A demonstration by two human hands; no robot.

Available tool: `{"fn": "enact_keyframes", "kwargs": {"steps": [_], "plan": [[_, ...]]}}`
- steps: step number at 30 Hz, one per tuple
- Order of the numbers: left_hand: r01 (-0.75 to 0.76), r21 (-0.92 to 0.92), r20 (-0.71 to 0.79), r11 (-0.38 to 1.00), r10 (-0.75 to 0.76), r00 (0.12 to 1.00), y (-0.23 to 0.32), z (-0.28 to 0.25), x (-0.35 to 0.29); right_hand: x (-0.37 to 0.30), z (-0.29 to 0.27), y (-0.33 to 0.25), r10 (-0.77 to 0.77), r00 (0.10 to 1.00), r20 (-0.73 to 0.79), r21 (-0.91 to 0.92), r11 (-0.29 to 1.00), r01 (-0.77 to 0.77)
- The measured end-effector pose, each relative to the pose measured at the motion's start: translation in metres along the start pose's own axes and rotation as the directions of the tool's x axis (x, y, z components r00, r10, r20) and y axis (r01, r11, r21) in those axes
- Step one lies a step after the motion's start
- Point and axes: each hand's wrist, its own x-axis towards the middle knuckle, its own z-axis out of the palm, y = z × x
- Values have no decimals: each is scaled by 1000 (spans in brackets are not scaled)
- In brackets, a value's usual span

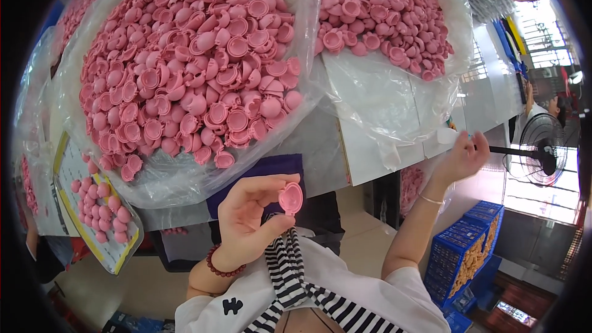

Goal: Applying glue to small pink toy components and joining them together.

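My left hand [250,216] is closed in front of my chest, pinching a small pink plastic half-shell [290,198] between thumb and fingers. Its hollow, rimmed side shows. Out to the right, my right hand [465,159] is raised at the table's edge with its fingers curled. A small whitish piece [445,136] shows beside those fingers, too blurred to name. Ahead of my left hand, a large heap of pink half-shells [197,55] lies on clear plastic sheeting. A second heap [382,12] lies farther right.
At the left, a yellow-edged tray [117,259] carries several closed pink balls [102,209]. A dark purple cloth [277,166] lies on the table's near edge. Blue crates [459,250] stand on the floor at right, near a black fan [542,148]. Another person [542,108] is in the right background.
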Motion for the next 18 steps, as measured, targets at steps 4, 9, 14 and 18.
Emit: {"fn": "enact_keyframes", "kwargs": {"steps": [4, 9, 14, 18], "plan": [[31, 30, 5, 999, -31, 1000, 4, -1, -2, 19, 86, -61, -300, 663, 686, 83, 937, 338], [65, -74, 43, 995, -61, 997, 5, 5, -7, 35, 139, -12, -274, 585, 763, -70, 865, 498], [23, -56, -60, 998, -26, 998, 5, -12, -17, 17, 107, -62, -89, 610, 787, 196, 974, -111], [84, -46, -172, 995, -90, 981, 3, -17, -11, -45, 47, -135, -21, -22, 1000, 4, 812, -583]]}}
